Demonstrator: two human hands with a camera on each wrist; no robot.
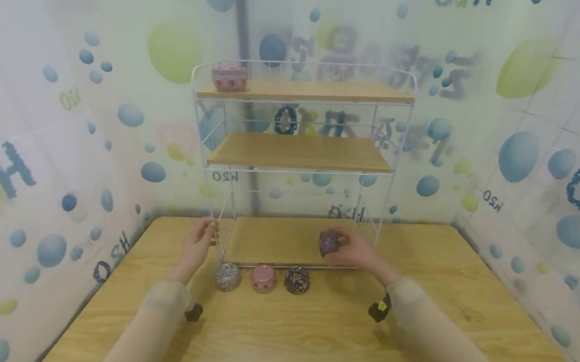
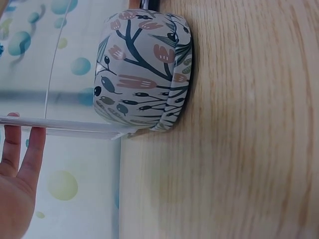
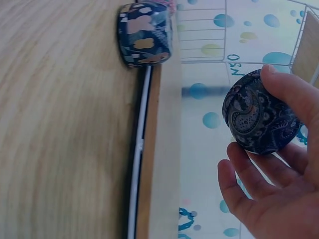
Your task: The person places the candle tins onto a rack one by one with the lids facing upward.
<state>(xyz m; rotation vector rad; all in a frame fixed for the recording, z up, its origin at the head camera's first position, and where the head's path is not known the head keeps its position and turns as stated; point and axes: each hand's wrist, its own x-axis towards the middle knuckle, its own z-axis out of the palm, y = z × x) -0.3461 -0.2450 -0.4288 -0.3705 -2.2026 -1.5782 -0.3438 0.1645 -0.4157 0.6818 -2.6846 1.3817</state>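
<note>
My right hand (image 1: pixel 353 249) holds a small round tin (image 3: pixel 261 112) with a dark blue paisley pattern, thumb on one side and fingers on the other. It hangs above the bottom board (image 1: pixel 275 239) of a white wire shelf rack (image 1: pixel 298 170), towards the right end. My left hand (image 1: pixel 198 245) grips the rack's left front post, its fingers (image 2: pixel 34 154) reaching past the thin rail. In front of the rack stand three tins in a row: a white floral tin (image 1: pixel 228 277), a pink tin (image 1: pixel 264 278) and a dark floral tin (image 1: pixel 297 280).
Another pink patterned tin (image 1: pixel 230 78) sits at the left end of the rack's top shelf (image 1: pixel 317 90). Below it is the wooden middle shelf (image 1: pixel 300 151). The rack stands on a wooden table (image 1: pixel 278 333), with a printed curtain (image 1: pixel 177 53) behind and at both sides.
</note>
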